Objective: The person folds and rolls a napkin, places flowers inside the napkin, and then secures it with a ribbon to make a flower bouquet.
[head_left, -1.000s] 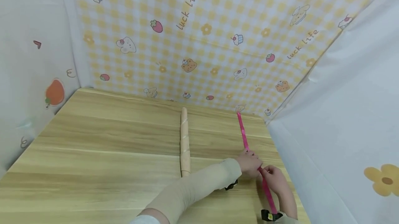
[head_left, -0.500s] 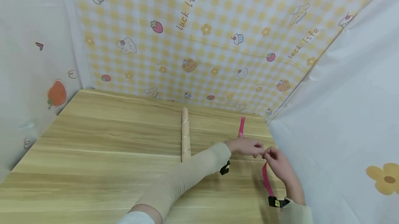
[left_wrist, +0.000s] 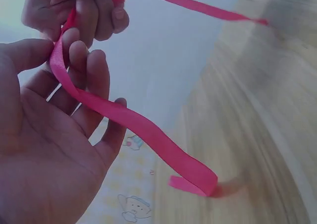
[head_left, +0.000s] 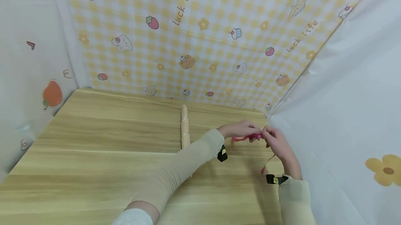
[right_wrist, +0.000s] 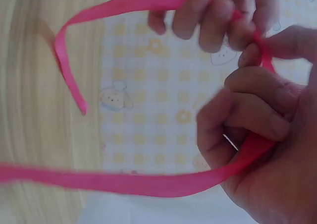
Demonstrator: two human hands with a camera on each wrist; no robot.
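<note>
A narrow pink ribbon [left_wrist: 143,125] runs through both hands at the right side of the table. My left hand [head_left: 242,129] pinches it between thumb and fingertips, the palm turned up in the left wrist view. Right against those fingertips, my right hand [head_left: 277,143] grips the ribbon with curled fingers. One loose end hangs from the left hand and folds over near the wood. From the right hand the other tail [right_wrist: 148,184] trails off to the side. Where the two hands meet, the fingers partly hide the ribbon.
A long tan baguette-like stick [head_left: 185,127] with pale slanting marks lies on the wood-grain table [head_left: 94,183], partly covered by the left sleeve. A yellow checked cloth [head_left: 203,51] stands behind, with white cloth sides [head_left: 344,131] close to the right hand.
Both hands have moved toward the back of the table and pulled the ribbon along. The ribbon, stretched long across the table before, is now gathered up between the hands with short tails hanging.
</note>
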